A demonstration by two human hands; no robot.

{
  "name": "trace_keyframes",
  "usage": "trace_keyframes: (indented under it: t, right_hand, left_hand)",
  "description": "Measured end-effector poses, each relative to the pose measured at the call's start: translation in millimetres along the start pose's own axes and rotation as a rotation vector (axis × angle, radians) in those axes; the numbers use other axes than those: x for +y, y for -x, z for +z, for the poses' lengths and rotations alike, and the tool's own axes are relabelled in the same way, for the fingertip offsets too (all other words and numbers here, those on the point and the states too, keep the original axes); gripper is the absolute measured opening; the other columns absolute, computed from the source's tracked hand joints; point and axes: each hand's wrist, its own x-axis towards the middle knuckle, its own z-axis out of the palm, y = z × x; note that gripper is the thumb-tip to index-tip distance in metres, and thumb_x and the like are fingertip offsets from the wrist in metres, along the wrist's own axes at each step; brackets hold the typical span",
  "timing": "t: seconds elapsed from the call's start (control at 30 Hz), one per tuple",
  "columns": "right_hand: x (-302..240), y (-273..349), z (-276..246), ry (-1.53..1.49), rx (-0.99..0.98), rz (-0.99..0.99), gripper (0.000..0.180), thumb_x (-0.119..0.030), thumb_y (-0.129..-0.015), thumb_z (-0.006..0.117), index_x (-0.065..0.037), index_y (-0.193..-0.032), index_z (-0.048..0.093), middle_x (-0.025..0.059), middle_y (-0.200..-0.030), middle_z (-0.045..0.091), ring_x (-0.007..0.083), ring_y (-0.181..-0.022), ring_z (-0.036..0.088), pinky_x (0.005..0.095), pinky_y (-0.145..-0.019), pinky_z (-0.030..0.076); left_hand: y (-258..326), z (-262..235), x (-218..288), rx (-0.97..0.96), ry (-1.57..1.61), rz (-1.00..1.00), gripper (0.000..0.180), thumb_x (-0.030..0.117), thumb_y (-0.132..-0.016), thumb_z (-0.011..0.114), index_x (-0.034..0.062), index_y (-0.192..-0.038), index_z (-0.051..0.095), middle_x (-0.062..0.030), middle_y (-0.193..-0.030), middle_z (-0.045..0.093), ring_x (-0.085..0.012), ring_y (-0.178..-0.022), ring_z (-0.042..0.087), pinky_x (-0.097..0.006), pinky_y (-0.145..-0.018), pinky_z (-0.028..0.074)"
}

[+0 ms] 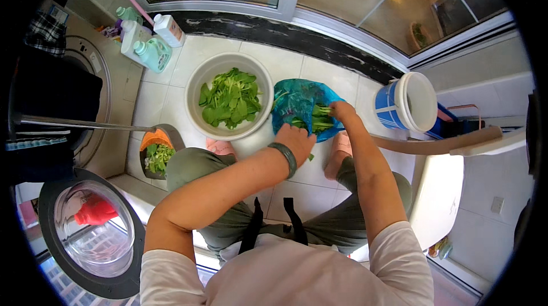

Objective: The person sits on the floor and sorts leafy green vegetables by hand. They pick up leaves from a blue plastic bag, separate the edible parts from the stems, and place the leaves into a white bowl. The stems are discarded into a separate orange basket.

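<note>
A blue plastic bag with leafy greens in it lies on the floor between my feet. My left hand, a dark bangle on its wrist, is closed at the bag's near edge; its fingertips and whatever they hold are hidden. On the bag's right side, my right hand is closed on leafy greens at the opening. To the left of the bag stands a round, pale basin, with a heap of loose green leaves inside.
A dustpan with leaf scraps sits at left, near an open washer door. Detergent bottles stand at the back left. A blue-and-white bucket is at right, by a curved brown-and-white edge.
</note>
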Motion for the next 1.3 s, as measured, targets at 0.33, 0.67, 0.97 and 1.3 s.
trace_keyframes:
  t: [0.33, 0.67, 0.97, 1.3]
  right_hand:
    - [-4.0, 41.4, -96.7, -0.470, -0.072, -0.059, 0.026, -0.030, -0.076, 0.062, -0.005, -0.082, 0.057, 0.0035, -0.066, 0.056, 0.0100, -0.054, 0.051, 0.0227, -0.049, 0.042]
    - [-67.4, 138.8, -163.4, -1.088, -0.222, -0.062, 0.023, -0.032, -0.084, 0.054, -0.009, -0.086, 0.057, -0.0059, -0.067, 0.050, 0.0026, -0.054, 0.043, 0.0164, -0.051, 0.039]
    - [-87.6, 166.1, -181.7, -1.479, -0.276, -0.154, 0.027, -0.031, -0.086, 0.051, -0.008, -0.100, 0.054, -0.0032, -0.080, 0.054, 0.0033, -0.062, 0.051, 0.0184, -0.061, 0.046]
    - [-82.2, 154.8, -180.4, -1.360, -0.179, -0.281, 0.022, -0.022, -0.086, 0.051, -0.008, -0.103, 0.055, -0.0050, -0.080, 0.052, 0.0014, -0.063, 0.045, 0.0149, -0.059, 0.039]
  left_hand:
    - [-8.2, -12.5, -29.9, 0.268, -0.064, -0.098, 0.037, 0.025, -0.078, 0.056, 0.0105, -0.111, 0.048, -0.0094, -0.094, 0.055, -0.0259, -0.088, 0.055, -0.039, -0.073, 0.042]
    - [-30.1, -18.1, -12.8, 0.724, 0.529, 0.088, 0.042, 0.020, -0.076, 0.059, 0.0069, -0.113, 0.044, -0.0137, -0.105, 0.053, -0.0322, -0.095, 0.051, -0.039, -0.079, 0.042]
    - [-35.1, -32.2, -1.3, 0.713, 0.849, -0.027, 0.033, 0.011, -0.081, 0.049, 0.0065, -0.112, 0.038, -0.0203, -0.087, 0.058, -0.0346, -0.081, 0.057, -0.040, -0.069, 0.045]
    - [-41.9, -37.7, -15.7, 0.402, 1.878, -0.095, 0.023, 0.019, -0.088, 0.044, 0.0071, -0.107, 0.052, -0.0010, -0.087, 0.058, -0.0070, -0.065, 0.054, -0.021, -0.058, 0.045]
